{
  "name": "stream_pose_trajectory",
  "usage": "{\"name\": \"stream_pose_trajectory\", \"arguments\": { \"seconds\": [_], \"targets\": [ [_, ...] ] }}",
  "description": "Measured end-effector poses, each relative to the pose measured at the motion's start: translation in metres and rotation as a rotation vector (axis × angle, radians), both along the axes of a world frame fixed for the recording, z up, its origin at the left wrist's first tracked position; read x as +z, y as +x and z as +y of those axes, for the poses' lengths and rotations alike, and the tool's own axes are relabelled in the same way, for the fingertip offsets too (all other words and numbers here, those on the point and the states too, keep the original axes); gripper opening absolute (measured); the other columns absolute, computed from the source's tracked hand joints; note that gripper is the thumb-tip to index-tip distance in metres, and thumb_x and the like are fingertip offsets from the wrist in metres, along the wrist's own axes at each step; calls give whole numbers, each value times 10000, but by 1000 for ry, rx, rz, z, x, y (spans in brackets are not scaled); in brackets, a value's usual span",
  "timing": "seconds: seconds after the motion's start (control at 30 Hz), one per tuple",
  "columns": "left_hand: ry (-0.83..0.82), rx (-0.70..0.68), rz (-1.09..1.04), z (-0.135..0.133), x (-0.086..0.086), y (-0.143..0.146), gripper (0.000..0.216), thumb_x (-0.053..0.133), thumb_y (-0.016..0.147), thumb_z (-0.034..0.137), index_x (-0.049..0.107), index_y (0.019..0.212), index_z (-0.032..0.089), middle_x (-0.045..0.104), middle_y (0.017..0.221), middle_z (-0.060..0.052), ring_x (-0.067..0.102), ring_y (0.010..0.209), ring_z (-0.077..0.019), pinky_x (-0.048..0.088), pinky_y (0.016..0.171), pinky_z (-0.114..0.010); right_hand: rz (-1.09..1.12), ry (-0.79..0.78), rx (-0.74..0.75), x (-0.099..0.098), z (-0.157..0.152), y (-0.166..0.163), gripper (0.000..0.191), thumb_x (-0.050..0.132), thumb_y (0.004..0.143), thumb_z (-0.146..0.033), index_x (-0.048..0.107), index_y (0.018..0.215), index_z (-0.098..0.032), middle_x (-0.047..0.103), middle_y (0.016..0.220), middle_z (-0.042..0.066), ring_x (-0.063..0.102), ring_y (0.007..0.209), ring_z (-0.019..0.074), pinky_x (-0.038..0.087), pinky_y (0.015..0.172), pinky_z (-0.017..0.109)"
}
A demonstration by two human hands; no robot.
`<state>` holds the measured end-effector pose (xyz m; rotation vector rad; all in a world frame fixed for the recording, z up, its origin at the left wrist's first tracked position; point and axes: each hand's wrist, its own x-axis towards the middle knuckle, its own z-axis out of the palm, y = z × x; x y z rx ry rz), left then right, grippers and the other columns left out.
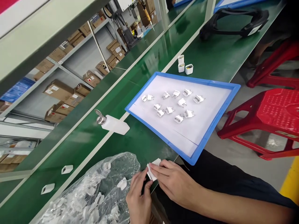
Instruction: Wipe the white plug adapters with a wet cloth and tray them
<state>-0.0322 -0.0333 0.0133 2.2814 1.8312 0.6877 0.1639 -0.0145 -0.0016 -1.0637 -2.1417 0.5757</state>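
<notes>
My right hand (174, 182) presses a folded white cloth (153, 169) between its fingertips at the table's near edge. My left hand (139, 199) is closed around a small dark-and-white part (145, 184) right under the cloth; most of the part is hidden. Just to the left lies a clear plastic bag (93, 196) full of white plug parts. Beyond the hands sits a blue-rimmed tray (217, 121) with a white liner, holding several white plug inserts (178, 102) scattered about its middle.
A white dispenser bottle (113, 123) with a metal top lies left of the tray. Three white adapter shells (184, 66) stand behind the tray; two more (57, 179) rest on the green belt. Red stools (268, 118) stand to the right. A black strap (233, 21) lies far back.
</notes>
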Motion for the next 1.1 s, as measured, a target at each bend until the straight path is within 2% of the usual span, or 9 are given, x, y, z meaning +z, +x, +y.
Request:
{"name": "stream_pose_trajectory", "arguments": {
  "seconds": [0.13, 0.23, 0.33, 0.43, 0.57, 0.7, 0.8, 1.0, 1.1],
  "targets": [
    [107, 39, 64, 1, -6, 3, 314, 535, 919, 128, 778, 1099, 210, 808, 1006, -64, 769, 939, -215, 627, 746, -257, -112, 162, 142, -7, -4, 1, 412, 443, 1019, -138, 535, 1403, -20, 576, 1467, 143, 573, 1077, 247, 535, 857, 388],
    [77, 49, 13, 2, -6, 4, 319, 545, 908, 129, 783, 1101, 219, 806, 1015, -57, 766, 938, -209, 625, 779, -263, -173, 258, 223, -6, -8, 8, 414, 465, 995, -148, 563, 1351, 38, 572, 1459, 180, 567, 1084, 282, 535, 861, 416],
    [-31, 118, -115, 3, -2, 5, 284, 604, 889, 190, 788, 1094, 257, 803, 1012, -41, 769, 855, -193, 620, 737, -256, -135, 267, 173, 0, -13, 17, 379, 496, 994, -155, 611, 1311, 15, 660, 1343, 150, 599, 1045, 264, 555, 903, 392],
    [-185, 230, -261, 2, 2, 6, 261, 673, 857, 264, 790, 1089, 283, 790, 1044, -34, 753, 780, -179, 604, 698, -259, 34, 115, 17, 3, -21, 23, 365, 434, 995, -79, 646, 1284, -12, 688, 1296, 151, 609, 1148, 236, 538, 1020, 338],
    [-272, 323, -374, 0, 6, 9, 268, 716, 827, 295, 795, 1083, 301, 782, 1068, -30, 737, 833, -195, 585, 791, -297, 166, -154, -85, -4, -29, 28, 415, 403, 1019, -99, 593, 1388, -92, 666, 1352, 120, 588, 1245, 175, 526, 1065, 285],
    [-273, 350, -443, -1, 8, 13, 272, 738, 800, 285, 805, 1063, 295, 786, 1026, -30, 727, 824, -202, 585, 788, -306, 192, -201, -94, -5, -24, 28, 405, 407, 1036, -127, 594, 1395, -135, 657, 1370, 113, 588, 1248, 167, 533, 1065, 298],
    [-271, 348, -511, -3, 7, 17, 309, 714, 779, 205, 805, 1063, 287, 796, 1024, -32, 743, 834, -208, 599, 791, -305, 183, -101, -59, 6, -12, 21, 419, 402, 1028, -88, 565, 1414, -99, 624, 1413, 140, 606, 1184, 179, 562, 1013, 303],
    [-130, 371, -498, -14, 16, 24, 378, 598, 794, 130, 811, 1070, 275, 814, 1078, -48, 762, 990, -258, 598, 912, -354, -50, 375, 257, 26, -1, 16, 374, 440, 984, -65, 639, 1296, -14, 665, 1359, 139, 667, 992, 258, 630, 801, 385],
    [-133, 443, -674, -20, 27, 30, 333, 671, 786, 144, 820, 1056, 270, 816, 1073, -53, 766, 958, -255, 608, 867, -325, 58, 328, 283, 28, -4, 32, 355, 468, 960, -58, 677, 1246, -58, 719, 1266, 129, 676, 983, 224, 609, 852, 317]
  ]
}}
